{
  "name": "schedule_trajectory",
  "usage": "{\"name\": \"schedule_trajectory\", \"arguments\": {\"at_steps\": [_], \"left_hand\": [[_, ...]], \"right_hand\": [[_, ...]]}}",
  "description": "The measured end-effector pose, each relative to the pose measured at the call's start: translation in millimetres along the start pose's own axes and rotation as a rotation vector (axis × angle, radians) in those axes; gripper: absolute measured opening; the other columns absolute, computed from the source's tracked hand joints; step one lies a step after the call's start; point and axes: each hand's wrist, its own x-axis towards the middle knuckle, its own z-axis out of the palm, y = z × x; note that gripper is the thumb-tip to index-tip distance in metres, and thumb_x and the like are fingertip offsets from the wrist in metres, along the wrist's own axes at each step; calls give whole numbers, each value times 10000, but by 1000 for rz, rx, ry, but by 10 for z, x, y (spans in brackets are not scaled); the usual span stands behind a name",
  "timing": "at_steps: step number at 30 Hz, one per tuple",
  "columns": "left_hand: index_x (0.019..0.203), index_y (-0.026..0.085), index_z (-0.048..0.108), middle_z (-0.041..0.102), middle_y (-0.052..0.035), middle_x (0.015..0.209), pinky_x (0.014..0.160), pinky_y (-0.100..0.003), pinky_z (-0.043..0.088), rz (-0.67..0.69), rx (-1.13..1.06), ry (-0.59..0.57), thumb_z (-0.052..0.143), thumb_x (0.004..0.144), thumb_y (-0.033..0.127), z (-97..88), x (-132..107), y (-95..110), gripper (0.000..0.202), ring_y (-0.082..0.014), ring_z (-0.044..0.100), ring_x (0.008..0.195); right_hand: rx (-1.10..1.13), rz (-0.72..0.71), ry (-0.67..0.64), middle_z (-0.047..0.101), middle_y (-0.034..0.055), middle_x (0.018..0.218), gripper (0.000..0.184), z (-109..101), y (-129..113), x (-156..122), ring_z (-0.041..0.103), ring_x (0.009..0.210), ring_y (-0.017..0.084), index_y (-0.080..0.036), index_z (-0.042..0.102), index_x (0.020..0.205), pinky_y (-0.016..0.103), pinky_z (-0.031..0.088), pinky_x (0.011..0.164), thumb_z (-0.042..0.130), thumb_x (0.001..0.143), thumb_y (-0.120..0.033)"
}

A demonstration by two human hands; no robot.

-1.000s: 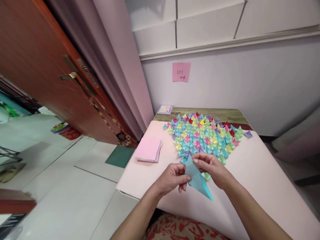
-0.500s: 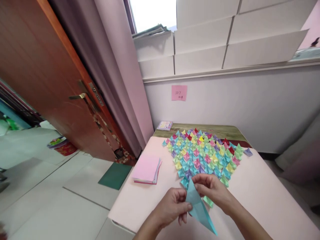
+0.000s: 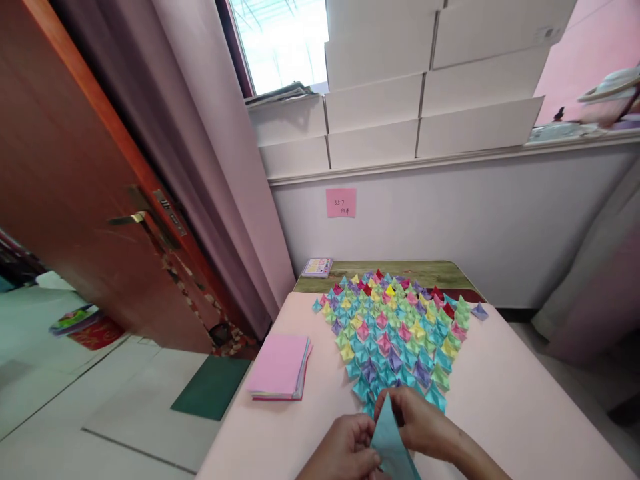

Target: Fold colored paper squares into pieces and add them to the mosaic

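Observation:
A folded sheet of turquoise paper (image 3: 391,441) is upright between my hands at the bottom of the view, its pointed tip upward. My left hand (image 3: 347,447) pinches its left side, thumb against the paper. On the far right side, my right hand (image 3: 417,420) grips the same paper, and its fingertips are partly hidden behind it. Just beyond the hands lie many small folded paper pieces (image 3: 384,343) in blue, green, yellow, pink, purple and red, set close together in a wedge shape. The lower end of the paper is cut off by the frame.
A stack of square coloured paper (image 3: 279,367), pink on top, lies left on the pink-covered table (image 3: 505,400). A small printed pack (image 3: 318,267) sits at the far left corner. One purple folded piece (image 3: 479,311) lies apart at right. A wooden door (image 3: 95,167) stands left.
The view has tilted up and shifted right. Both hands now appear lower, and the turquoise paper has turned more upright, with the right hand further behind it.

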Motion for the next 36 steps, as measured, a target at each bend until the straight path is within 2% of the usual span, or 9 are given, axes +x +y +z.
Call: {"name": "schedule_trajectory", "arguments": {"at_steps": [5, 11, 14, 18, 21, 25, 30, 33, 36], "left_hand": [[798, 164, 571, 506, 43, 646, 501, -196, 273, 62, 48, 2, 594, 586, 118, -35, 37, 3, 218, -78, 431, 534], [776, 191, 606, 547, 21, 729, 628, -242, 347, 166, 492, 66, 544, 565, 70, -44, 7, 61, 251, -149, 488, 693], [1005, 227, 647, 645, -39, 937, 773, -304, 418, 242, 698, 101, 528, 615, 77, -19, 14, -11, 435, -232, 578, 862], [1387, 212, 467, 652, -136, 1128, 848, -360, 467, 350, 837, 96, 506, 729, 99, 3, 7, -156, 669, -295, 616, 1001], [1444, 166, 405, 667, -170, 1092, 808, -385, 496, 400, 989, 146, 498, 790, 110, 29, -58, -223, 663, -314, 639, 954], [1357, 127, 509, 692, -181, 1006, 759, -388, 510, 441, 1128, 158, 422, 846, 79, 75, -212, -217, 520, -312, 650, 912], [954, 198, 696, 713, -78, 836, 737, -306, 512, 454, 664, 225, 537, 859, 203, 15, -232, 9, 185, -204, 655, 762], [731, 126, 665, 624, -48, 568, 527, -265, 489, 270, 101, 408, 548, 872, 368, -39, -121, 287, 303, -143, 571, 484], [814, 94, 661, 701, -89, 709, 500, -241, 501, 348, -374, 435, 683, 771, 447, -6, -38, 572, 356, -126, 596, 515]], "right_hand": [[-74, -54, 112, 589, -44, 612, 200, 118, 93, 3, 443, 579, 99, -166, 652, 769, 200, 303, 504, 693, 573, -172], [73, -7, 158, 557, -48, 577, 210, 286, 216, 53, 458, 571, 113, -172, 621, 761, 215, 332, 519, 708, 578, -227], [191, 33, 160, 569, -41, 592, 216, 333, 215, 80, 485, 573, 121, -169, 605, 752, 226, 362, 536, 702, 570, -232], [230, 61, 141, 564, -38, 591, 149, 353, 177, 76, 493, 591, 123, -175, 573, 701, 233, 378, 556, 671, 603, -230], [205, 81, 135, 568, -36, 598, 103, 371, 181, 45, 495, 590, 122, -175, 579, 693, 239, 387, 561, 641, 619, -212], [159, 69, 64, 613, -20, 647, 100, 319, 178, -78, 535, 613, 133, -166, 624, 750, 243, 411, 564, 639, 661, -210], [217, 76, -84, 703, 25, 817, 257, -46, -17, -246, 645, 760, 187, -185, 698, 948, 285, 498, 656, 730, 738, -329], [379, 41, 142, 702, 91, 1090, 446, -206, -211, -199, 663, 996, 247, -217, 677, 1108, 373, 538, 823, 724, 774, -510], [420, -29, 310, 682, 110, 1141, 486, -134, -399, -51, 663, 1001, 248, -211, 697, 1064, 354, 555, 803, 719, 755, -586]]}}
